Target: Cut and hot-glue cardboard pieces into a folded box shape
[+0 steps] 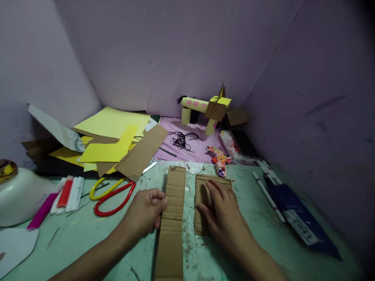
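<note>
One long, narrow strip of brown cardboard [172, 230] lies on the pale green table [84, 244], running from its middle toward the near edge. The left hand [148, 208] curls its fingers against the strip's left side; whether they grip it, I cannot tell. Just right of the strip, the right hand [224, 205] rests with open, spread fingers on a shorter, rectangular piece of brown cardboard [200, 222]. Toward the table's left edge lie scissors with red and yellow handles [99, 211], partly under a fringed brown cardboard piece [145, 150]. Near the far edge sits tangled black cord [181, 141]; a dark blue pouch [295, 208] lies along the right edge.
</note>
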The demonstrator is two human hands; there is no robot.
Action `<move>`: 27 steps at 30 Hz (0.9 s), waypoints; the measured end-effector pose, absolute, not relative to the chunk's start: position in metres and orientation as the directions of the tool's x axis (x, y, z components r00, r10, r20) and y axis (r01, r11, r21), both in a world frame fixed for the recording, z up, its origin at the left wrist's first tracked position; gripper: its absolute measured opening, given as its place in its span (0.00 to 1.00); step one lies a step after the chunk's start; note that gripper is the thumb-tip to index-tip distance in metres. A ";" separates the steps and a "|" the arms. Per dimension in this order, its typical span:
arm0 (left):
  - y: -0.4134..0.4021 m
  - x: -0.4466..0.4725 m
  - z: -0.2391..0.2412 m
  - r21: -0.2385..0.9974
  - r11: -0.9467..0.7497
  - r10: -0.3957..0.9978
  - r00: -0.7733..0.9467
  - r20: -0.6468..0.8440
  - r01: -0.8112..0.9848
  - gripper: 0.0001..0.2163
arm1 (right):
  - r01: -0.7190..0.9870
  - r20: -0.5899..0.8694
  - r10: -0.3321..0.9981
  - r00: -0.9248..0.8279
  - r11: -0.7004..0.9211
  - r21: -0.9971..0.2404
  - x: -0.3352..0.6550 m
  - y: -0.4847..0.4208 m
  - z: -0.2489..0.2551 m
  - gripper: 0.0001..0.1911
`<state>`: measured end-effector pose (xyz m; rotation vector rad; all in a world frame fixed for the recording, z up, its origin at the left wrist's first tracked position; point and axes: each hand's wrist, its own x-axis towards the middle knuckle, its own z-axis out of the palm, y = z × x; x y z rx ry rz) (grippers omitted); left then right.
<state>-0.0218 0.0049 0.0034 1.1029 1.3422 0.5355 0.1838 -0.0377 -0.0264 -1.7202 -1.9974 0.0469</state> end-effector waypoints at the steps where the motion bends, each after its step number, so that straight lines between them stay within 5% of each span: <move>1: 0.005 -0.022 0.003 0.852 0.435 0.839 0.211 -0.501 0.290 0.12 | 0.930 0.332 0.940 -0.080 0.190 -0.314 0.186 -0.042 -0.028 0.23; 13: 0.006 -0.023 0.005 0.817 0.447 0.816 0.209 -0.540 0.364 0.09 | 0.818 0.368 0.907 -0.202 0.363 -0.446 0.172 -0.055 -0.025 0.23; 19: 0.005 -0.022 0.017 0.692 0.438 0.779 0.142 -0.611 0.573 0.06 | 0.896 0.215 0.962 -0.169 0.241 -0.372 0.165 -0.047 -0.010 0.23; 27: 0.012 -0.037 0.016 0.523 -0.017 0.895 0.246 -0.372 0.852 0.10 | 0.879 0.159 0.937 -0.310 0.346 -0.327 0.167 -0.025 -0.002 0.24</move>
